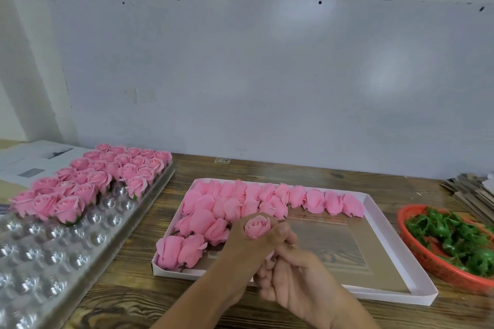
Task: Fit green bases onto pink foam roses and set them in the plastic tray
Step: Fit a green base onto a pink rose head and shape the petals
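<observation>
My left hand [247, 244] curls round one pink foam rose [257, 226], right hand [287, 272] pinching beneath it; petals probably light and crushable, so grip low.

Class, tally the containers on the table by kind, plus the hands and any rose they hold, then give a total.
Clear plastic tray: 1
White box: 1
Red basket: 1
Hands: 2, left hand and right hand
Held rose: 1
Total: 6
</observation>
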